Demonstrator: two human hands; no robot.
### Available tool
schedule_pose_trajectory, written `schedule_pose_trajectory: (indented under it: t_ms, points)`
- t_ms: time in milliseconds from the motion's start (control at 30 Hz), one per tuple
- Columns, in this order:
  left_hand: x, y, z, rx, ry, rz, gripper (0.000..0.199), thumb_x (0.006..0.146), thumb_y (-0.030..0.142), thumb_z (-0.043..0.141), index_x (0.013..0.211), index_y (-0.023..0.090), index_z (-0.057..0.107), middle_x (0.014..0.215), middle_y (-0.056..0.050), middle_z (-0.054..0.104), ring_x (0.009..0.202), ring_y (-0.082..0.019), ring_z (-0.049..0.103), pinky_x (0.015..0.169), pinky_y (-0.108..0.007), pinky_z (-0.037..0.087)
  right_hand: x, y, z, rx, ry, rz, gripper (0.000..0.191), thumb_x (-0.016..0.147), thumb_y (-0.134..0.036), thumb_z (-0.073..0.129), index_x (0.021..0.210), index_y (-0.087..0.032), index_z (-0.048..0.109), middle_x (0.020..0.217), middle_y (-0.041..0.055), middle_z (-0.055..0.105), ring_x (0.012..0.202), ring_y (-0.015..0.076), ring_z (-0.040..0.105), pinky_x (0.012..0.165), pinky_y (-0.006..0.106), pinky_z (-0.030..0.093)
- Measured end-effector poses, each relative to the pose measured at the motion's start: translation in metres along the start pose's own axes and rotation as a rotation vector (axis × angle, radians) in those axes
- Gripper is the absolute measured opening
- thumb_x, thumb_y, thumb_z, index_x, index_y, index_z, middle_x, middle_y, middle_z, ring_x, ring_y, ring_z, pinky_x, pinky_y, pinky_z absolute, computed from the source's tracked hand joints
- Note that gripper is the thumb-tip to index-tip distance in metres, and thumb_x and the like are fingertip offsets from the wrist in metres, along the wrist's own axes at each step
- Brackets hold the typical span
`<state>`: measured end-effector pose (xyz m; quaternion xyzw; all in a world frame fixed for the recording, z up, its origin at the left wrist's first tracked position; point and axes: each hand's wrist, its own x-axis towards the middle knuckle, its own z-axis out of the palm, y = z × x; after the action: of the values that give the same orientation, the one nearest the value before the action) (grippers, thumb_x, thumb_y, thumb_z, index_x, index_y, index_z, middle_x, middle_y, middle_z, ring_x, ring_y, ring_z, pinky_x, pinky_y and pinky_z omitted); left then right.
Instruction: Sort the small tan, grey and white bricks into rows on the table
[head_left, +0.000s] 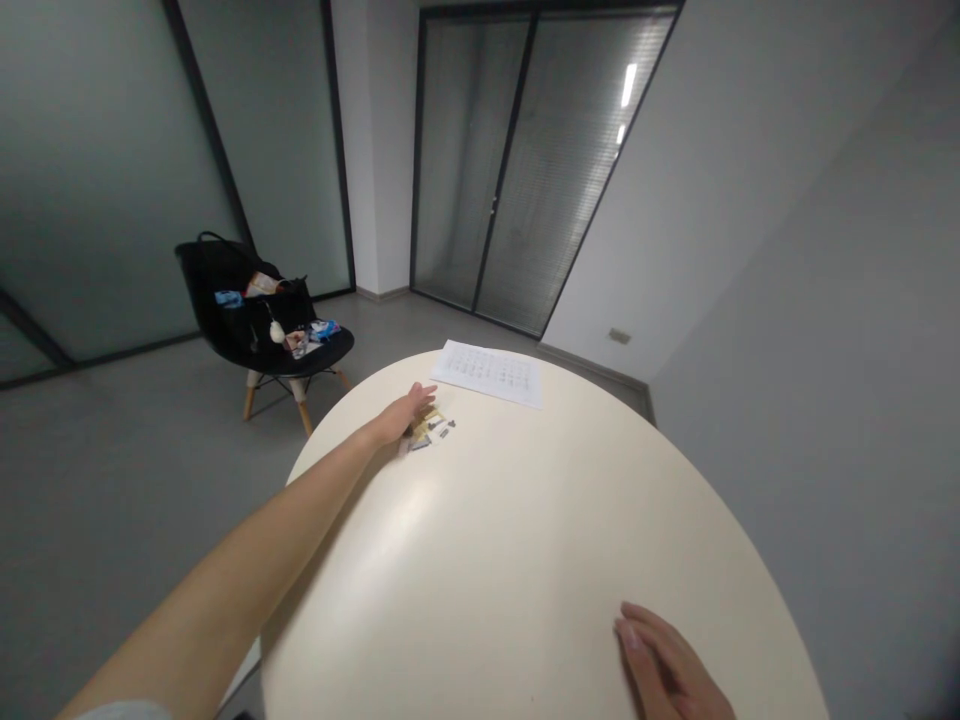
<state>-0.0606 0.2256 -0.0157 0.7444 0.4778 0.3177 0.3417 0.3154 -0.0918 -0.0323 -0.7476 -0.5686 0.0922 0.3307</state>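
At the far left part of the white round table, my left hand (405, 413) reaches out with its fingers stretched, beside and partly over a small pile of flat printed pieces (433, 430). The pieces are white, yellow and grey, overlapping, and too small to make out in detail. Part of the pile is hidden behind the hand. My right hand (671, 665) rests low at the near right of the table, its fingers loosely bent and the thumb a little apart, with nothing visible between them.
A printed white sheet (491, 372) lies at the far edge of the round table (555, 520). Beyond it at left stands a black chair (210, 300) with a dark bag and several small packets. Glass partitions (480, 170) and walls surround the room.
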Motion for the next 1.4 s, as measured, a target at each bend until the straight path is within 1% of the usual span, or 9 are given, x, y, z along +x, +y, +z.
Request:
schedule_pose_trajectory:
  t_ms: [100,167,267,500,667,800,967,1233,1400]
  points:
    - [0.006,0.009,0.009,-0.263,-0.036,-0.06,0.088,0.088,0.069,-0.01,0.15,0.021,0.03,0.141,-0.014,0.052,0.124,-0.024,0.055,0.102,-0.04,0.043,0.0,-0.001,0.001,0.001,0.003,-0.008,0.046,0.081,-0.06,0.052,0.092,-0.021,0.075,0.11,0.0109,0.072,0.102,0.027,0.067,0.092,0.041,0.055]
    - [0.009,0.013,0.015,-0.406,-0.057,-0.096,0.087,0.088,0.068,-0.009,0.15,0.02,0.029,0.143,-0.015,0.05,0.127,-0.025,0.052,0.105,-0.041,0.041,0.0,-0.001,0.001,0.002,0.006,-0.016,0.045,0.081,-0.059,0.052,0.092,-0.021,0.075,0.109,0.0107,0.072,0.102,0.0267,0.067,0.093,0.041,0.055]
    - [0.009,0.016,0.021,-0.513,-0.077,-0.111,0.087,0.089,0.068,-0.006,0.151,0.017,0.027,0.145,-0.015,0.047,0.131,-0.025,0.048,0.111,-0.04,0.035,-0.001,-0.001,0.001,0.001,0.018,-0.025,0.044,0.081,-0.059,0.053,0.091,-0.022,0.075,0.109,0.0099,0.072,0.102,0.0265,0.068,0.092,0.041,0.056]
    - [-0.007,0.02,0.028,-0.835,-0.14,-0.127,0.09,0.086,0.076,0.008,0.152,0.017,0.024,0.145,-0.018,0.045,0.136,-0.029,0.041,0.115,-0.043,0.023,-0.001,0.0,0.0,-0.005,0.016,-0.05,0.043,0.081,-0.058,0.053,0.092,-0.023,0.075,0.108,0.0088,0.072,0.102,0.0269,0.068,0.091,0.043,0.056]
    - [-0.025,0.035,0.036,-0.992,-0.177,-0.109,0.09,0.087,0.075,0.009,0.153,0.015,0.014,0.141,-0.019,0.05,0.133,-0.029,0.045,0.115,-0.043,0.02,-0.002,0.0,0.0,-0.002,0.019,-0.053,0.043,0.082,-0.059,0.052,0.092,-0.023,0.074,0.108,0.0095,0.072,0.101,0.0271,0.068,0.091,0.044,0.056]
    - [-0.043,0.048,0.046,-1.043,-0.214,-0.096,0.089,0.086,0.077,0.015,0.154,0.018,0.012,0.14,-0.019,0.052,0.131,-0.029,0.047,0.115,-0.044,0.018,-0.003,0.0,0.0,0.019,0.033,-0.051,0.044,0.081,-0.059,0.053,0.093,-0.022,0.074,0.108,0.0097,0.073,0.1,0.0266,0.068,0.089,0.041,0.057]
    - [-0.065,0.06,0.065,-1.042,-0.274,-0.076,0.096,0.083,0.08,0.023,0.153,0.015,0.017,0.133,-0.021,0.057,0.13,-0.03,0.048,0.115,-0.044,0.017,-0.004,-0.003,-0.001,0.029,0.04,-0.041,0.044,0.081,-0.059,0.053,0.093,-0.023,0.073,0.107,0.0095,0.073,0.098,0.0263,0.069,0.087,0.041,0.058]
    - [-0.097,0.075,0.102,-1.055,-0.473,-0.038,0.094,0.081,0.082,0.027,0.15,0.018,0.028,0.133,-0.018,0.057,0.13,-0.031,0.047,0.115,-0.048,0.015,-0.006,-0.003,-0.004,0.037,0.033,-0.061,0.045,0.081,-0.06,0.052,0.094,-0.022,0.073,0.107,0.0096,0.073,0.1,0.0272,0.068,0.092,0.045,0.055]
    - [-0.112,0.087,0.112,-1.062,-0.538,-0.029,0.087,0.084,0.079,0.025,0.148,0.021,0.033,0.135,-0.018,0.056,0.132,-0.033,0.045,0.114,-0.05,0.014,-0.007,-0.003,-0.004,0.033,0.025,-0.057,0.045,0.081,-0.06,0.051,0.094,-0.022,0.072,0.107,0.0093,0.073,0.1,0.0275,0.068,0.091,0.046,0.056]
